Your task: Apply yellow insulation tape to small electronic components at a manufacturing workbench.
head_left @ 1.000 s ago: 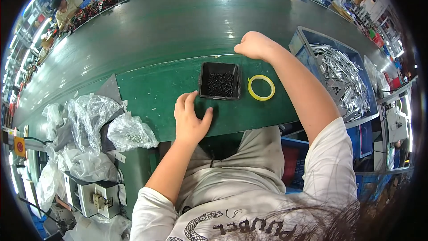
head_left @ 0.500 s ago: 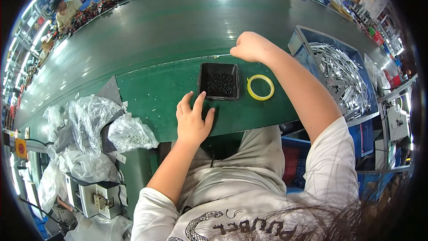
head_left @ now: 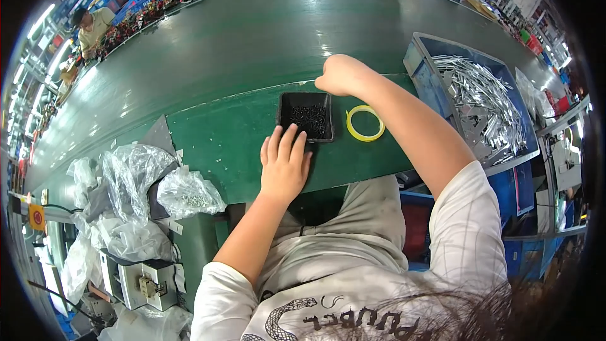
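A square black tray on the green table holds many small black pieces, too small to name surely. My left hand is at its near left edge, fingers stretched out, the fingertips at the rim; I see nothing held in it. Beyond the tray's far right corner is my right hand, its fingers curled closed. Whatever those fingers hold, if anything, is hidden from view. A yellow ring like a roll of tape lies right of the tray, beside my right forearm.
At the right stands a blue-grey bin heaped with thin metal strips. Clear plastic bags lie on the left, above a white metal fixture. A wide dark conveyor belt runs beyond the table; another person sits far left.
My left hand has moved in to the tray's near edge, its fingers closer together. My right hand has come a little nearer, still closed. The whole view has shifted slightly.
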### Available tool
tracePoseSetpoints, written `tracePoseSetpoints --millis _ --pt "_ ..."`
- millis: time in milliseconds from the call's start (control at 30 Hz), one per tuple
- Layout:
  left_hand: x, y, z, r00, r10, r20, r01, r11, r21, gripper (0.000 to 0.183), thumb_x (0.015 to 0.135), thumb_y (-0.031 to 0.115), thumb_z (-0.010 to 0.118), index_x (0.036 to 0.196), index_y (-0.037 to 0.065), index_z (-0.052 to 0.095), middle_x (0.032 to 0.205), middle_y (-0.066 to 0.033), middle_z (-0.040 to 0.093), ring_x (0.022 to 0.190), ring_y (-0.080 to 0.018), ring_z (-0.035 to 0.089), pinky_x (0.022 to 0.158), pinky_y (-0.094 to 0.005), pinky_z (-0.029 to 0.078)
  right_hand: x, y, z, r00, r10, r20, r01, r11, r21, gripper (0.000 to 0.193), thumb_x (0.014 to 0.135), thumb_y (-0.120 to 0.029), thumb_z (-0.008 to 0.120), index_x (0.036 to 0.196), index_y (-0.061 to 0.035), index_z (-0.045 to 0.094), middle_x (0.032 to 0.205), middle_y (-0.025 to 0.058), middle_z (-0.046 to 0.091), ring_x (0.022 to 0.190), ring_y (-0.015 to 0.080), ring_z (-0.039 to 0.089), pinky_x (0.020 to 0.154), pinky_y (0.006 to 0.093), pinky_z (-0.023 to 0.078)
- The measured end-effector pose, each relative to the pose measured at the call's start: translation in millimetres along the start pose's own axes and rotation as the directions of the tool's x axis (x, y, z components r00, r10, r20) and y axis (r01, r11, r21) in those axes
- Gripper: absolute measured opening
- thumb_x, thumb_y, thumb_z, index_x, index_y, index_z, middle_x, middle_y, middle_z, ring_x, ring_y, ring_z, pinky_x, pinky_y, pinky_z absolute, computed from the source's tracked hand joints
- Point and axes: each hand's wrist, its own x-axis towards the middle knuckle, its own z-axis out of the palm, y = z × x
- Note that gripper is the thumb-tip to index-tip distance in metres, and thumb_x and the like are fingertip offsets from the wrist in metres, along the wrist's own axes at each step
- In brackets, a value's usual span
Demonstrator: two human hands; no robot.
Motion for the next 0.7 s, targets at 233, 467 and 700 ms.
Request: tracePoseSetpoints --millis 233,467,700 --pt "9 1 3 1.0 0.011 0.02 -0.009 0.995 -0.099 0.043 0.085 0.014 0.072 0.127 0.01 0.061 0.13 -0.0076 0.058 0.127 -0.0331 0.049 0.107 -0.048 0.039 1 -3 -5 0.999 -0.01 0.043 0.008 0.999 0.047 0.039 0.079 -0.026 0.056 0.089 0.0081 0.072 0.091 0.0309 0.067 0.083 0.0422 0.067 0.077 0.0475 0.053" --pt "9 1 4 1.0 0.003 0.009 -0.002 0.995 -0.102 0.043 0.085 0.012 0.072 0.127 0.01 0.061 0.129 -0.0086 0.058 0.126 -0.0334 0.051 0.106 -0.0473 0.04 2 0 -12 0.995 -0.021 0.101 0.016 0.999 0.046 0.04 0.079 -0.027 0.057 0.091 0.0093 0.071 0.093 0.0312 0.067 0.084 0.0415 0.066 0.077 0.0473 0.052" --pt "10 0 3 1.0 0.006 0.015 -0.005 0.998 -0.06 0.04 0.088 0.012 0.068 0.127 0.013 0.061 0.128 -0.0078 0.058 0.126 -0.032 0.051 0.105 -0.0475 0.04 0 7 -1 0.996 0.006 0.093 -0.01 0.999 0.045 0.037 0.08 -0.026 0.056 0.092 0.0056 0.072 0.097 0.0297 0.067 0.089 0.0422 0.066 0.08 0.0472 0.053"
